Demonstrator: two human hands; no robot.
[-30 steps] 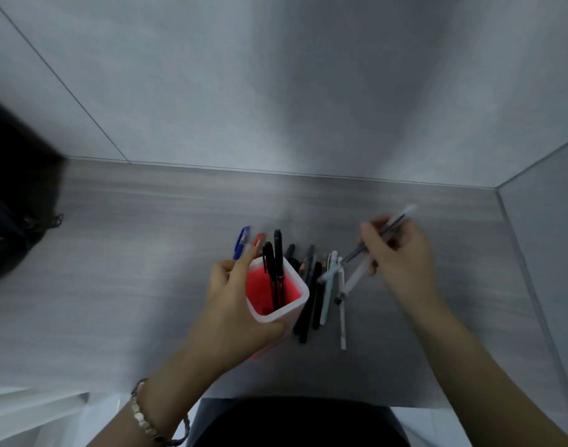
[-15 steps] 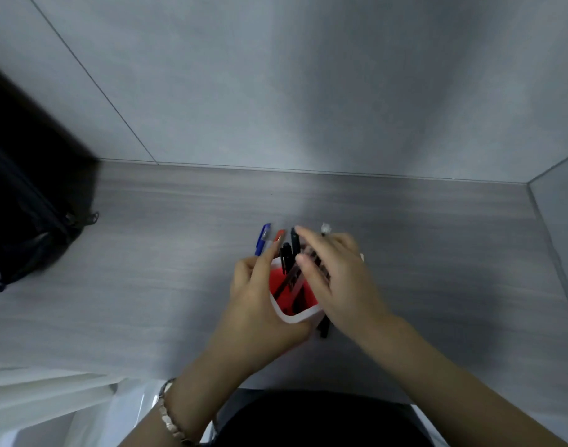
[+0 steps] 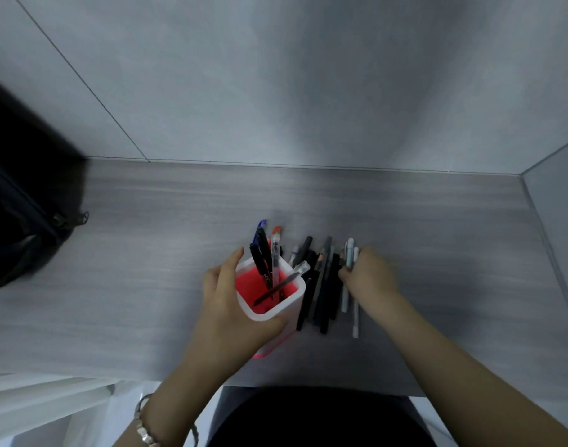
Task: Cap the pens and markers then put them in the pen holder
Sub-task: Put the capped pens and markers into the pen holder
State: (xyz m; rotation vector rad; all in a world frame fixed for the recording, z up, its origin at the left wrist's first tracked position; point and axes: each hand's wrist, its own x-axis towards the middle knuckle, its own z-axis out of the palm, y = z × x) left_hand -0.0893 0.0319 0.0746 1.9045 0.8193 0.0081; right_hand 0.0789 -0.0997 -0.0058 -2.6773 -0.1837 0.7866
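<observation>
One pen (image 3: 287, 283) delivered; right hand (image 3: 369, 275) returns to loose pens (image 3: 324, 285).
Left hand (image 3: 224, 304) grips holder (image 3: 266, 317); right curls over them, grasp unclear.

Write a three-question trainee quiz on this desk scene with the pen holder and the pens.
1. True or false: the left hand grips the pen holder.
2. The right hand is: A) inside the holder; B) at the loose pens lying on the desk, right of the holder; C) resting in the lap.
3. Fill in: the holder's inside looks ____.
Key: 1 true; 2 B; 3 red.
</observation>
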